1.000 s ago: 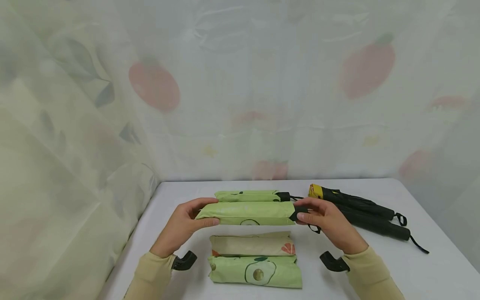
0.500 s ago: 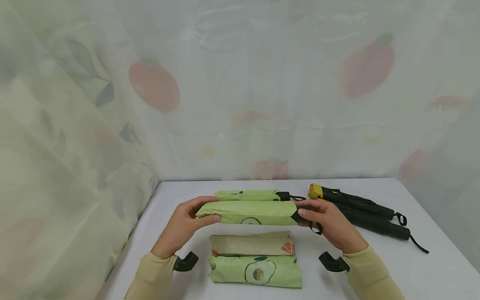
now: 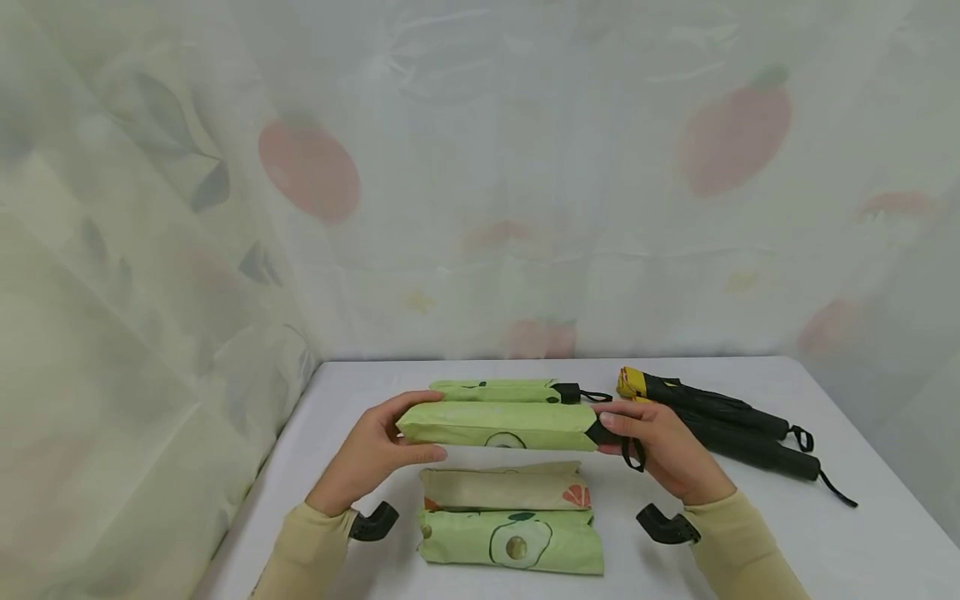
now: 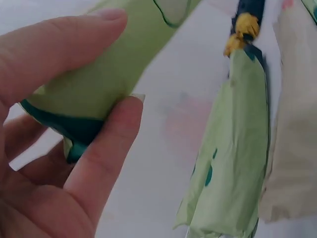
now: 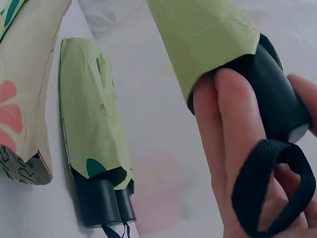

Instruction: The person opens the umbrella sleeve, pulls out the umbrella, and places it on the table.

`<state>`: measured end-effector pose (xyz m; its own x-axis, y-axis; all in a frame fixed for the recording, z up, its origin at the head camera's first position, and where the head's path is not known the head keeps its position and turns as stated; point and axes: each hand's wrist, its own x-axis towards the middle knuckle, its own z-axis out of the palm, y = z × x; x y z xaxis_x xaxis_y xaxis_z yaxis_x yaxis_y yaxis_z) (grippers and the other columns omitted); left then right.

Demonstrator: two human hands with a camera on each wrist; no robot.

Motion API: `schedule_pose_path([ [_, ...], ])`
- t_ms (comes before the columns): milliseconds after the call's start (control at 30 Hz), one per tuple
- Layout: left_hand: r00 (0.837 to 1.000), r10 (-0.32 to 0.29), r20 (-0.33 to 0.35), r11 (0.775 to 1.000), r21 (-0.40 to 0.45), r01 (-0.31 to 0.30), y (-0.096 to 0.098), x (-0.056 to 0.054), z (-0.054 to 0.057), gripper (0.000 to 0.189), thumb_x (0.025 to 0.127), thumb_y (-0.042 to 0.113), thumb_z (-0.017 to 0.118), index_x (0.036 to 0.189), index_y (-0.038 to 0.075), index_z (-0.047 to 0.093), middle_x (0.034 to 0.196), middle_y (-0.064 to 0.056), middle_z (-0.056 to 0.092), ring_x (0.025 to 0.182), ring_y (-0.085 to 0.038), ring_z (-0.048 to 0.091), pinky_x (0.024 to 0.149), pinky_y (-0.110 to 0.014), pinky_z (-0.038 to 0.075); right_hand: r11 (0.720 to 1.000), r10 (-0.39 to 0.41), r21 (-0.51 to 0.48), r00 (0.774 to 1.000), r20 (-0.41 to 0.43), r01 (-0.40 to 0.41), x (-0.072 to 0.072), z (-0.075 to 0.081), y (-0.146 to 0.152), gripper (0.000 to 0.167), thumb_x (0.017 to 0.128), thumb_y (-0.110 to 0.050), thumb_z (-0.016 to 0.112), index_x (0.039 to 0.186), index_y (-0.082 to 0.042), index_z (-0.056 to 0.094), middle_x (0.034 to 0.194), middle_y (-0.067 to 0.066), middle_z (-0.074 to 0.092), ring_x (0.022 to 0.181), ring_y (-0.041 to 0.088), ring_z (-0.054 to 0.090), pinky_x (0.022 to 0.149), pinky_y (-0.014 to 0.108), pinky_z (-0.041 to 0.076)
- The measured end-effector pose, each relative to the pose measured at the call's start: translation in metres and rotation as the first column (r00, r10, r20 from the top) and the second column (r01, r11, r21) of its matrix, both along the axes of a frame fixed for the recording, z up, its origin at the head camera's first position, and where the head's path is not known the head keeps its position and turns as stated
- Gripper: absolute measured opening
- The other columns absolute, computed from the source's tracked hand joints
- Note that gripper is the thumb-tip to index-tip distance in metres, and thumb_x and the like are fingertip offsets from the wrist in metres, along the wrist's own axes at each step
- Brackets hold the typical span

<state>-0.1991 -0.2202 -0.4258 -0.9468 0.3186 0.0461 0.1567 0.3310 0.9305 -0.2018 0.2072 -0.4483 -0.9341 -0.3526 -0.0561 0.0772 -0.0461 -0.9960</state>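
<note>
Both hands hold a folded umbrella [image 3: 495, 425] in a green avocado-print cover, level above the table. My left hand [image 3: 371, 450] grips its covered left end; in the left wrist view, fingers [image 4: 106, 153] lie along the green cover. My right hand [image 3: 660, 446] holds the black handle [image 5: 277, 94] at the other end, its fingertips at the cover's edge, and a black wrist strap [image 5: 242, 193] loops down beside it. Just beyond lies another green-covered umbrella [image 3: 495, 391]. Nearer me are a beige-covered umbrella [image 3: 502, 490] and a green avocado-print one [image 3: 457, 542], side by side.
On the right of the white table [image 3: 847, 550] lie a black umbrella with a yellow end [image 3: 712, 404] and a plain black umbrella [image 3: 750, 446], straps pointing right. A printed curtain [image 3: 480, 167] hangs behind the table, and a draped sheet [image 3: 135, 375] borders its left side.
The held umbrella has shifted slightly right with both hands. My left thumb has slid to the cover's lower edge, and the wrist strap hangs lower and more openly looped.
</note>
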Motion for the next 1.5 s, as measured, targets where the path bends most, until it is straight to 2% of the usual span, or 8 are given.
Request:
schedule_pose_path([
  [167, 0.999, -0.012, -0.042, 1.000, -0.008, 0.012, 0.001, -0.001, -0.004, 0.067, 0.085, 0.030, 0.095, 0.145, 0.039, 0.065, 0.133, -0.003, 0.069, 0.092, -0.019, 0.073, 0.076, -0.031, 0.064, 0.999, -0.020, -0.028, 1.000, 0.024, 0.020, 0.000, 0.000, 0.000, 0.034, 0.110, -0.015, 0.064, 0.139, -0.002, 0.071, 0.125, -0.012, 0.075, 0.115, 0.007, 0.072, 0.096, 0.038, 0.065],
  [433, 0.997, -0.042, -0.067, 0.998, 0.040, 0.045, 0.004, 0.000, -0.003, 0.068, 0.088, 0.026, 0.093, 0.149, 0.032, 0.064, 0.142, -0.004, 0.066, 0.105, -0.025, 0.073, 0.082, -0.034, 0.066, 0.997, -0.022, -0.078, 0.999, 0.050, 0.026, 0.001, 0.003, 0.002, 0.023, 0.110, -0.013, 0.062, 0.121, -0.020, 0.081, 0.121, -0.012, 0.078, 0.110, 0.006, 0.075, 0.096, 0.036, 0.064],
  [767, 0.998, 0.009, -0.069, 0.999, -0.039, -0.012, 0.005, 0.000, -0.002, 0.056, 0.092, 0.039, 0.088, 0.144, 0.040, 0.067, 0.145, 0.007, 0.065, 0.073, -0.013, 0.059, 0.064, -0.027, 0.054, 0.996, -0.067, -0.057, 0.997, 0.028, 0.068, 0.004, 0.009, 0.005, 0.023, 0.109, -0.012, 0.064, 0.125, -0.015, 0.079, 0.121, -0.013, 0.077, 0.110, 0.005, 0.075, 0.094, 0.036, 0.065],
  [1000, 0.997, 0.042, -0.065, 0.997, -0.068, -0.046, 0.004, 0.000, -0.002, 0.053, 0.092, 0.043, 0.087, 0.142, 0.044, 0.067, 0.147, 0.009, 0.064, 0.069, -0.012, 0.051, 0.062, -0.028, 0.048, 0.997, -0.063, -0.050, 0.998, -0.022, 0.062, 0.002, 0.008, 0.007, 0.030, 0.108, -0.011, 0.065, 0.135, -0.003, 0.074, 0.126, -0.012, 0.076, 0.113, 0.005, 0.075, 0.096, 0.038, 0.065],
  [1133, 0.997, 0.052, -0.057, 0.996, -0.074, -0.056, 0.003, 0.000, -0.002, 0.053, 0.092, 0.044, 0.088, 0.141, 0.044, 0.068, 0.135, 0.006, 0.068, 0.068, -0.011, 0.049, 0.061, -0.028, 0.046, 0.998, -0.045, -0.054, 0.997, -0.060, 0.042, 0.002, 0.006, 0.010, 0.037, 0.109, -0.010, 0.064, 0.142, 0.007, 0.066, 0.129, -0.011, 0.076, 0.115, 0.007, 0.075, 0.097, 0.037, 0.065],
  [1300, 0.996, 0.062, -0.060, 0.995, -0.074, -0.066, 0.002, 0.000, -0.002, 0.052, 0.092, 0.044, 0.088, 0.140, 0.042, 0.069, 0.113, -0.002, 0.069, 0.067, -0.011, 0.045, 0.059, -0.028, 0.043, 0.998, -0.034, -0.057, 0.996, -0.084, 0.029, 0.002, 0.006, 0.013, 0.036, 0.109, -0.010, 0.063, 0.142, 0.006, 0.067, 0.132, -0.009, 0.076, 0.116, 0.010, 0.076, 0.096, 0.035, 0.065],
  [1367, 0.996, 0.062, -0.060, 0.996, -0.067, -0.066, 0.002, 0.000, -0.002, 0.051, 0.092, 0.043, 0.088, 0.139, 0.042, 0.069, 0.111, -0.004, 0.069, 0.068, -0.011, 0.047, 0.060, -0.027, 0.044, 0.998, -0.033, -0.054, 0.995, -0.089, 0.029, 0.002, 0.007, 0.015, 0.035, 0.110, -0.010, 0.063, 0.141, 0.005, 0.068, 0.132, -0.008, 0.076, 0.115, 0.010, 0.075, 0.096, 0.035, 0.065],
  [1500, 0.996, 0.062, -0.057, 0.996, -0.056, -0.065, 0.002, 0.000, -0.003, 0.050, 0.092, 0.042, 0.088, 0.138, 0.040, 0.070, 0.124, 0.002, 0.072, 0.078, -0.016, 0.060, 0.066, -0.029, 0.051, 0.998, -0.035, -0.060, 0.995, -0.091, 0.029, 0.002, 0.007, 0.017, 0.032, 0.110, -0.010, 0.062, 0.138, 0.002, 0.071, 0.131, -0.009, 0.076, 0.114, 0.010, 0.075, 0.095, 0.035, 0.065],
])
